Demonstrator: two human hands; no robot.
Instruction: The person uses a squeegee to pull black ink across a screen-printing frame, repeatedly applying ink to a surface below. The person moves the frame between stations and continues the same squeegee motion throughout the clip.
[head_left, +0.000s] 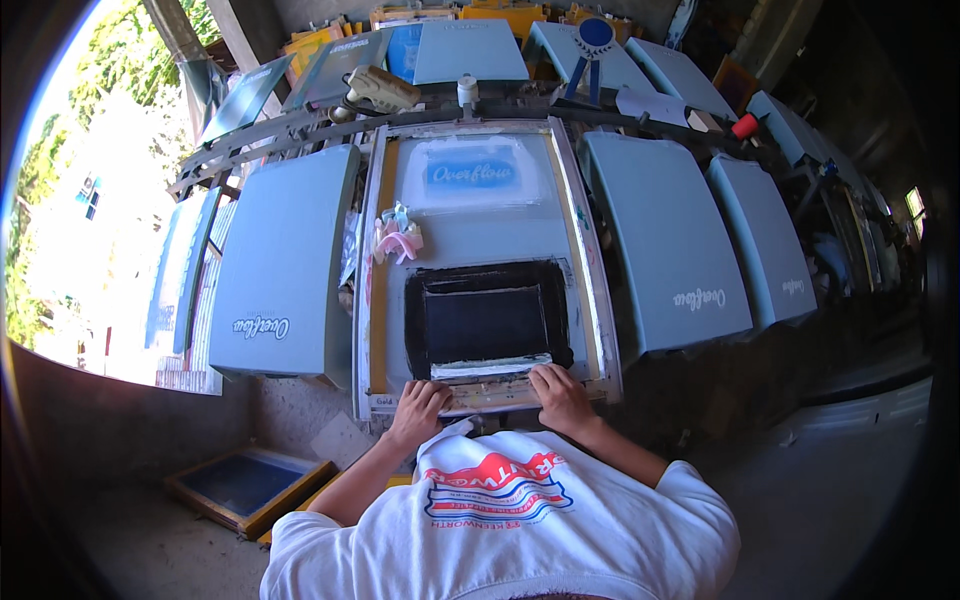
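Note:
A large screen printing frame [586, 250] lies before me over the rack. Its mesh carries a blue patch with pale lettering [470, 173] at the far end and a black-bordered dark rectangle [487, 318] near me. Whitish ink [490, 368] runs along the near side of that rectangle. My left hand [424, 403] curls its fingers over the frame's near edge, left of the middle. To the right, my right hand [561, 399] is closed on the same edge. My palms and thumbs are mostly hidden. Crumpled pink and pale cloths [399, 238] rest on the mesh's left side.
Grey-blue panels with pale lettering stand left [285, 260] and right [665, 240] of the frame. Behind lie a heat gun [382, 90], a white jar [467, 91] and a blue rosette [595, 37]. Another framed screen [245, 487] is on the floor at lower left.

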